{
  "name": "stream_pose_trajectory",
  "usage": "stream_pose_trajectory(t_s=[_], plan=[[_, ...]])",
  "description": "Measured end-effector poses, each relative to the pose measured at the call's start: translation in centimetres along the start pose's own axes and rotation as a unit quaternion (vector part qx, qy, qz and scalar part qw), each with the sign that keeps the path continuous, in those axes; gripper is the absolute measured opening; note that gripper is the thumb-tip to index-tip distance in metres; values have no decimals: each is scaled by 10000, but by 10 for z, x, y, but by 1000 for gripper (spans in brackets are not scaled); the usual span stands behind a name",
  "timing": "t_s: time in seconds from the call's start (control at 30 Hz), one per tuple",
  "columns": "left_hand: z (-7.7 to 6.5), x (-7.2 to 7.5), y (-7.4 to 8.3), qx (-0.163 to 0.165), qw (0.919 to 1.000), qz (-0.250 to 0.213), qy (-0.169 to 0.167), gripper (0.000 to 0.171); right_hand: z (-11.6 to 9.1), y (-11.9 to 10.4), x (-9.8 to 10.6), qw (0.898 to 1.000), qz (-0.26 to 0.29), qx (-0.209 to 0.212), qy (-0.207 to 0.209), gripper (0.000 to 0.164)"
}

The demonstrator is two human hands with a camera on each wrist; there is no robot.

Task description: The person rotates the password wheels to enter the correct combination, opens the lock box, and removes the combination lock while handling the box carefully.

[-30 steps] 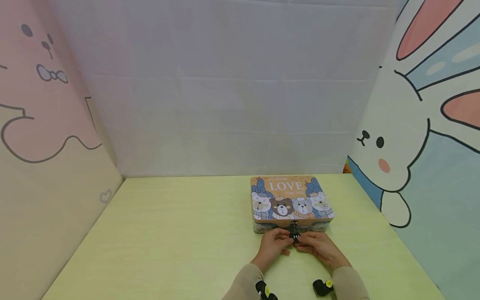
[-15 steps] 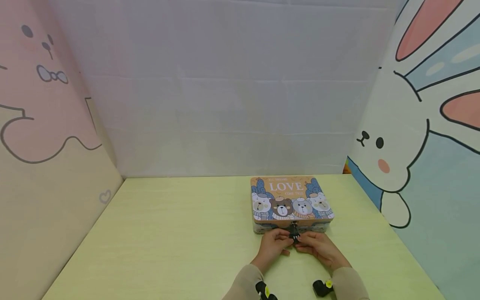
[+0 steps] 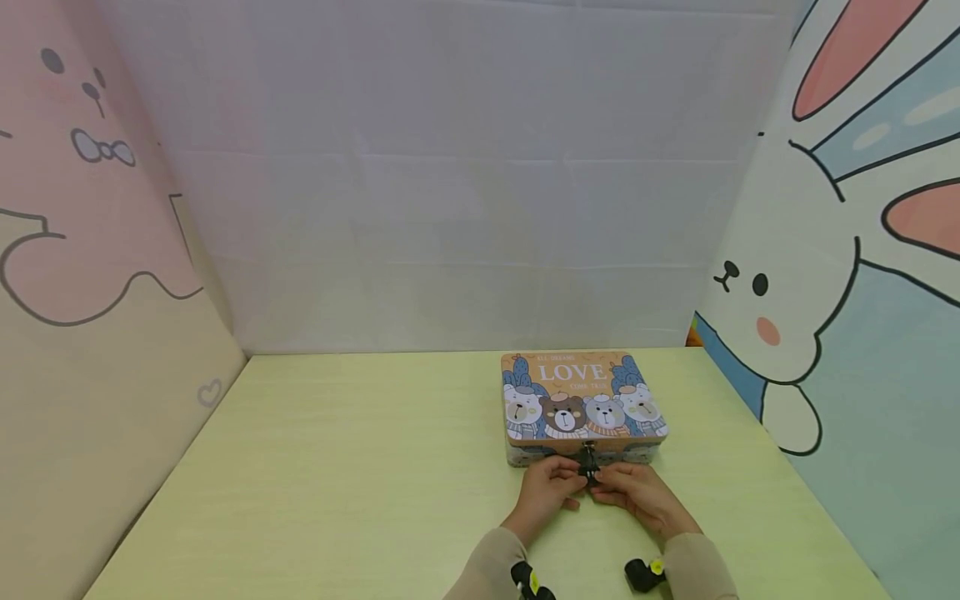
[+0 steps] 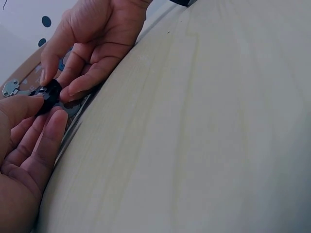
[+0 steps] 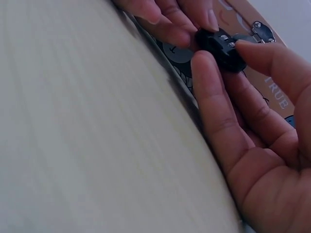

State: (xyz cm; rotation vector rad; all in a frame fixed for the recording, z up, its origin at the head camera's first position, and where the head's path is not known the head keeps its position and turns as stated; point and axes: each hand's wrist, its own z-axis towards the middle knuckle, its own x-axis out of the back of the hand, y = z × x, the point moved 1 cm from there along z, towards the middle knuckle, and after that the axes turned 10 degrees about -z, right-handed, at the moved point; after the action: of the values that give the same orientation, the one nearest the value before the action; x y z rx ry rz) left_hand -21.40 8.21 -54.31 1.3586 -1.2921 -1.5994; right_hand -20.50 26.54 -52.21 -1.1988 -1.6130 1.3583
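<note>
A closed rectangular tin box (image 3: 573, 375) with LOVE and several cartoon bears on its lid lies on the table. At its front clasp hangs a small black combination padlock (image 3: 589, 473) with pale dials. My left hand (image 3: 546, 496) pinches the padlock from the left, thumb on the dial face. From the right, my right hand (image 3: 643, 497) pinches it too. Both wrist views show the black padlock body (image 4: 50, 95) between the thumbs and fingertips of the two hands. The digits are too small to read, and fingers hide part of the lock body.
The pale yellow table (image 3: 337, 467) stretches to the left of the box. A white cloth wall (image 3: 465, 183) stands behind, with cartoon-printed panels (image 3: 787, 333) at either side. Black wrist cameras (image 3: 643, 575) sit near both sleeves.
</note>
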Motion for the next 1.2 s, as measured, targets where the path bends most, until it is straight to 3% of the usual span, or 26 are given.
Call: stream_pose_trajectory(t_s=[1.2], plan=[[-1,1,0,-26,10000,28,-58,18,1,4,3,9994,301,84,-136,15]])
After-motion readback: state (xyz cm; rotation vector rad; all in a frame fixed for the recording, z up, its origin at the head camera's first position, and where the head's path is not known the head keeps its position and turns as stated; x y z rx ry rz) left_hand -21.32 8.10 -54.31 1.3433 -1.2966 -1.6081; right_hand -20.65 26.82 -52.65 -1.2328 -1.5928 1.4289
